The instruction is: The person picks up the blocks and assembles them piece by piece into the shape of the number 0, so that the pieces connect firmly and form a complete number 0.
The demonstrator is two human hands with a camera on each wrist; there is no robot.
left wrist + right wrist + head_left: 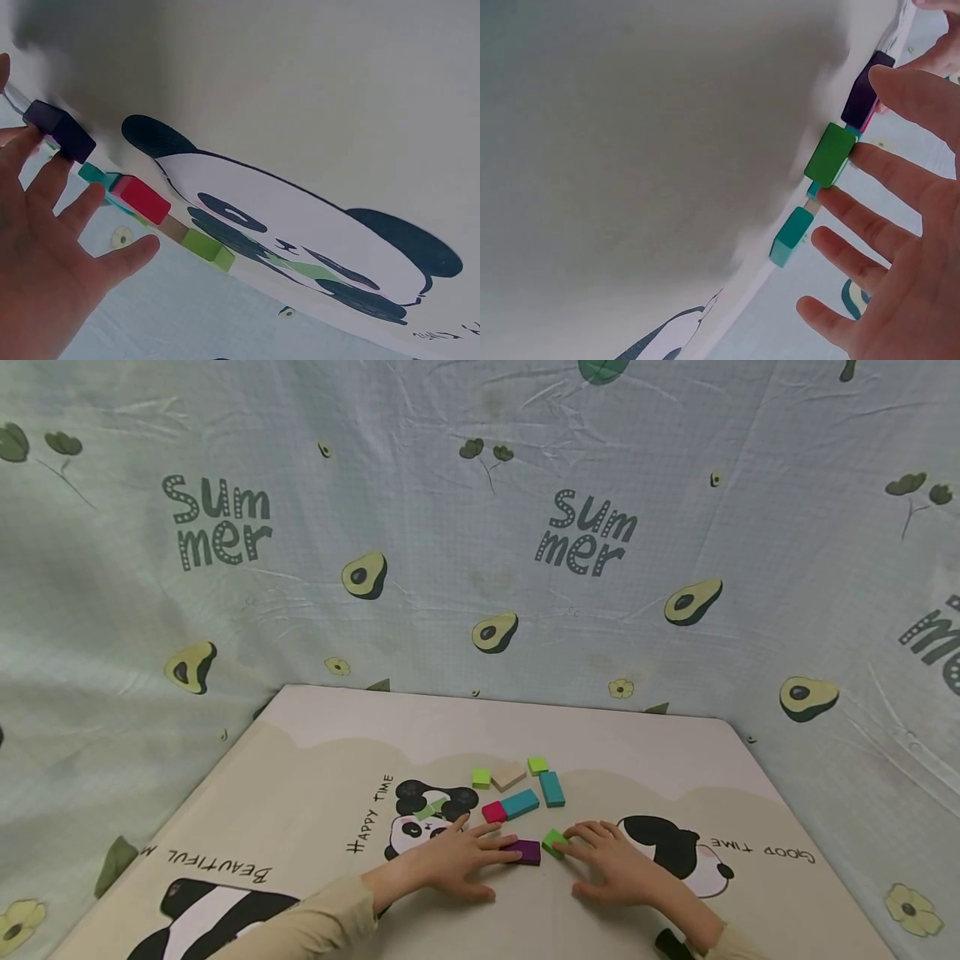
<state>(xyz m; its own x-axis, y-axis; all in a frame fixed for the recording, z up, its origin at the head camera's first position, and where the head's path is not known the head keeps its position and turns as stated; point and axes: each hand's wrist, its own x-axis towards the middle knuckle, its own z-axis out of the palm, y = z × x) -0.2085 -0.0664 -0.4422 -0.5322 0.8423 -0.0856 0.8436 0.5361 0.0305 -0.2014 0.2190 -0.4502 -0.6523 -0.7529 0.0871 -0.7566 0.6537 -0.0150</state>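
Observation:
My left hand (459, 862) lies low over the table, its fingers spread, with fingertips touching a purple block (530, 852). In the left wrist view the dark purple block (61, 132) sits against the fingertips, the thumb held away from it. On the other side my right hand (621, 866) has its fingers extended, and fingertips touch a bright green block (553, 842). The right wrist view shows this green block (831, 155) at the fingertips, the thumb apart from it. A small gap separates the purple and green blocks.
Beyond the hands lie a red block (494, 812) touching a blue block (521, 804), another blue block (552, 789), a wooden-coloured block (508, 776) and two lime blocks (481, 777). The table cover (337, 735) bears printed pandas; a patterned curtain (420, 527) hangs behind.

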